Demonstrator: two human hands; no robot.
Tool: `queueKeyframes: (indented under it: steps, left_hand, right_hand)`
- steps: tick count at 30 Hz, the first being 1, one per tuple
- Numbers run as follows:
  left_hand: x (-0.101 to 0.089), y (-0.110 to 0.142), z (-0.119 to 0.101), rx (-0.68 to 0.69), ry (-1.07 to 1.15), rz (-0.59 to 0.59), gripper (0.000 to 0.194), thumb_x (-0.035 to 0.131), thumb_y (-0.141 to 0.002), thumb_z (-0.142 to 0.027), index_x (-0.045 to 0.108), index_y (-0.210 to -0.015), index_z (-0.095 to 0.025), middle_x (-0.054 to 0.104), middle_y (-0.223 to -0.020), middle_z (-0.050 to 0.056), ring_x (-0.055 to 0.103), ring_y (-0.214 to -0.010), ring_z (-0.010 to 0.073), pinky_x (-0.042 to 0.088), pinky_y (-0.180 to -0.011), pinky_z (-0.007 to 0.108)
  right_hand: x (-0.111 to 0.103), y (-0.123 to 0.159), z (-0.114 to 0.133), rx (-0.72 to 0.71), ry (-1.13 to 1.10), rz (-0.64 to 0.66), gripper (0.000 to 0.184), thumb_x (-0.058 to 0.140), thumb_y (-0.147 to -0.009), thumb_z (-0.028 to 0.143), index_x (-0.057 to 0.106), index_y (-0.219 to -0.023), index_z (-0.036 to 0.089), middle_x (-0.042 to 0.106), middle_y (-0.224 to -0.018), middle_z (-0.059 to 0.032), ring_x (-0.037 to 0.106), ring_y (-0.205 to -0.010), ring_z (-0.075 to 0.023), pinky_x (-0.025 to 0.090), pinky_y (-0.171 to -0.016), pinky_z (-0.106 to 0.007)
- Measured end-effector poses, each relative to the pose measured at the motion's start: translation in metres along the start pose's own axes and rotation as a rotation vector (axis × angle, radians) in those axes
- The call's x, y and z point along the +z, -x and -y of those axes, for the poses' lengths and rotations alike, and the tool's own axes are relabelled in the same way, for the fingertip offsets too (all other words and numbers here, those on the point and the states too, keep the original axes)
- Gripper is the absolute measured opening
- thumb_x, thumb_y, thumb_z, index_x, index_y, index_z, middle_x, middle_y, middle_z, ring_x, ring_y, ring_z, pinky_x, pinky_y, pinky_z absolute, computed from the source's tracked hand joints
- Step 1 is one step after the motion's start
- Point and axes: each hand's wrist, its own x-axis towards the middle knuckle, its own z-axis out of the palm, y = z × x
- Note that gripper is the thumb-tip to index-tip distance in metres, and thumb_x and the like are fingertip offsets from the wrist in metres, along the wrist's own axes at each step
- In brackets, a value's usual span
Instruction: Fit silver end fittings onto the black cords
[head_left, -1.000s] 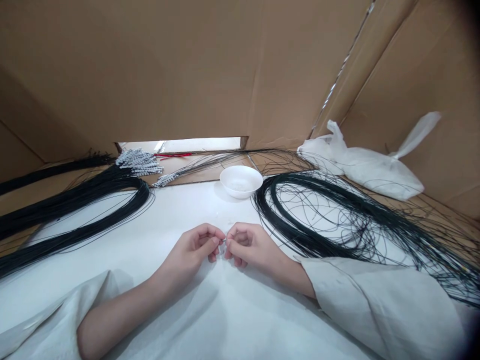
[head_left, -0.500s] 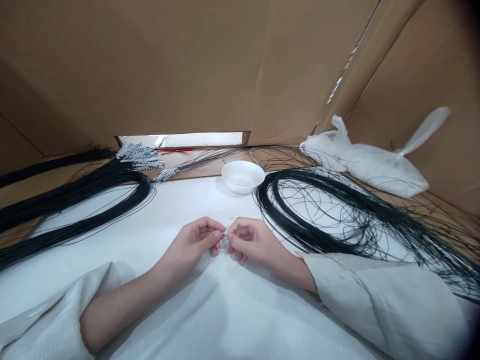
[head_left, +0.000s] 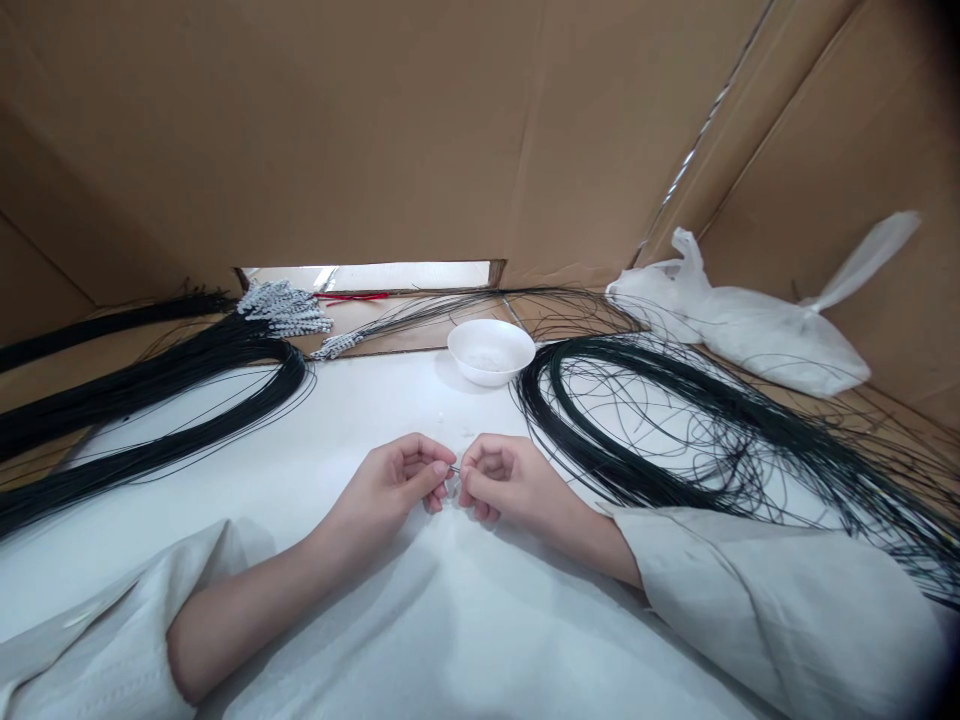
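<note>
My left hand (head_left: 397, 485) and my right hand (head_left: 504, 480) meet fingertip to fingertip over the white table cover (head_left: 360, 420). Between thumb and forefinger of both, a thin dark wire end (head_left: 453, 468) is pinched; something small and clear, perhaps a bead, sits under the fingertips, too small to tell. A small white bowl (head_left: 490, 351) with tiny clear pieces stands just beyond the hands. A big loose coil of black wire (head_left: 675, 440) lies right of my right hand.
Bundles of black wire (head_left: 150, 400) stretch across the left. Beaded wire ends (head_left: 285, 310) lie at the back left near a red strand (head_left: 352, 296). A white plastic bag (head_left: 750, 325) rests at the right. Brown cardboard walls (head_left: 375, 130) enclose the table.
Both hands stay together pinching the wire, with only slight finger shifts. The view has drifted a little, so everything sits slightly higher and to the right.
</note>
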Motion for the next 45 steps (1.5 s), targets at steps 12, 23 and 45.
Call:
queueKeyframes:
  steps: [12, 23, 45]
  left_hand:
    - [-0.001, -0.0002, 0.0005, -0.01, 0.006, -0.004, 0.014, 0.057, -0.078, -0.027, 0.058, -0.083, -0.013, 0.056, -0.061, -0.001, 0.05, -0.056, 0.0096, 0.038, -0.058, 0.023]
    - [-0.002, -0.0015, 0.0004, -0.036, 0.034, 0.011, 0.016, 0.059, -0.077, -0.028, 0.059, -0.081, -0.013, 0.056, -0.061, -0.001, 0.049, -0.055, 0.0098, 0.037, -0.056, 0.023]
    - [0.0033, 0.001, -0.0021, 0.023, -0.027, -0.046, 0.012, 0.056, -0.076, -0.025, 0.058, -0.083, -0.015, 0.053, -0.062, -0.002, 0.048, -0.056, 0.0104, 0.037, -0.056, 0.022]
  right_hand:
    - [0.0001, -0.0014, -0.0014, 0.008, 0.011, 0.001, 0.005, 0.05, -0.07, 0.013, 0.053, -0.073, 0.014, 0.058, -0.059, -0.0006, 0.051, -0.046, -0.0076, 0.041, -0.043, -0.017]
    - [0.0006, -0.0003, -0.0011, 0.005, 0.004, 0.003, 0.004, 0.05, -0.07, 0.014, 0.053, -0.073, 0.014, 0.058, -0.06, -0.0005, 0.051, -0.046, -0.0076, 0.041, -0.044, -0.018]
    - [0.0018, 0.0014, -0.0016, -0.053, 0.056, -0.035, 0.002, 0.051, -0.071, 0.015, 0.051, -0.072, 0.016, 0.056, -0.059, 0.0016, 0.049, -0.046, -0.0073, 0.037, -0.044, -0.018]
